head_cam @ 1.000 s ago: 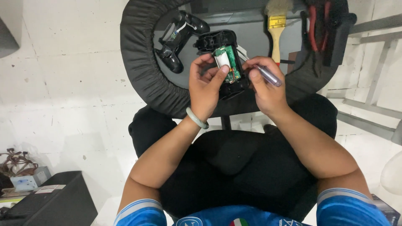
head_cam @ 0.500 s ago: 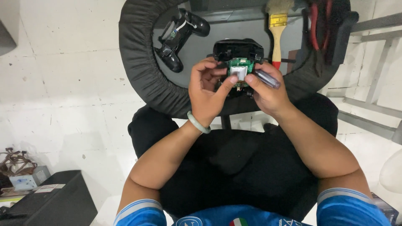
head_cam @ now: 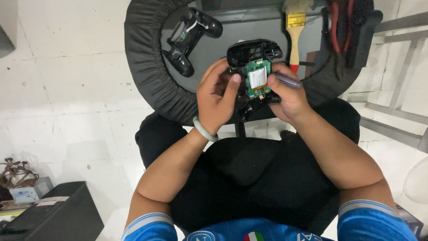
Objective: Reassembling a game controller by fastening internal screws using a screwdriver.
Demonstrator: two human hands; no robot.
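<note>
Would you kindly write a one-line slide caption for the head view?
Both hands, left and right, hold an opened black game controller with its green circuit board exposed; the right also grips a pen-like tool.

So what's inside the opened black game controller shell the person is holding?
Inside the opened black controller shell sits a green circuit board with a pale rectangular pack on it. The left hand and right hand cover the shell's lower half, so nothing below is visible.

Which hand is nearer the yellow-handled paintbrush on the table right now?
Right. The right hand, gripping a pen-like tool, sits just below the paintbrush. The left hand is farther off, across the opened controller that both hands hold.
</note>
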